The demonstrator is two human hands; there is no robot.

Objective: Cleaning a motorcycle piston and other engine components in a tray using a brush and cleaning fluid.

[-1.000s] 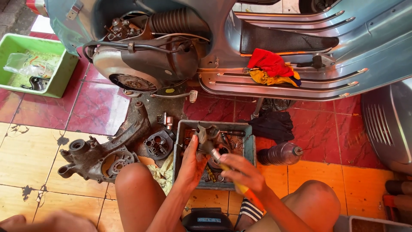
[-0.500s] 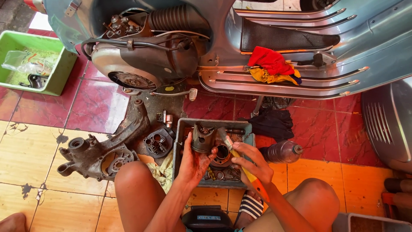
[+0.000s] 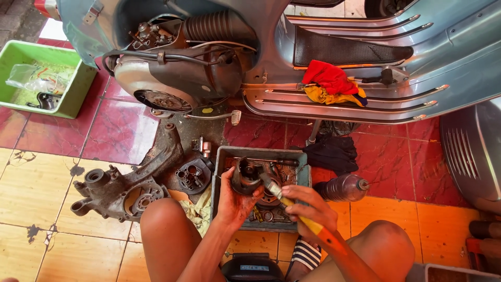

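Metal part (image 3: pixel 245 177), greasy and heavy: I clamp my left hand (image 3: pixel 235 201) around it, right hand (image 3: pixel 308 209) gripping the brush (image 3: pixel 292 206).

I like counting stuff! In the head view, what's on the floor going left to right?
Green plastic tub → grimy metal engine casing → grey parts tray → dark plastic bottle → ribbed grey side panel.

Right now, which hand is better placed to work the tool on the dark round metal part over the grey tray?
Probably the right hand: it grips the yellow-handled tool, whose tip meets the dark round metal part. The left hand cradles that part above the grey tray.
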